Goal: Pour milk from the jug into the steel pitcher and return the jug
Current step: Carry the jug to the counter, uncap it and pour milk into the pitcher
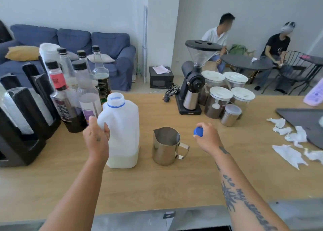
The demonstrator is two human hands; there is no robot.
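Left hand (97,134) grips the handle of the upright white plastic milk jug (122,126), mid wooden countertop (174,183); shiny steel pitcher (166,146) just to its right, spout facing it; right hand (207,138) pinches the blue cap (198,131)

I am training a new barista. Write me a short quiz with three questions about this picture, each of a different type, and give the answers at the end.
1. True or false: the left hand grips the handle of the milk jug.
2. Where is the blue cap? A) screwed on the jug B) held in the right hand C) on the floor
3. Fill the gap: the steel pitcher stands upright on the counter, on the jug's ____ side, as the person sees it.
Key: 1 true; 2 B; 3 right.
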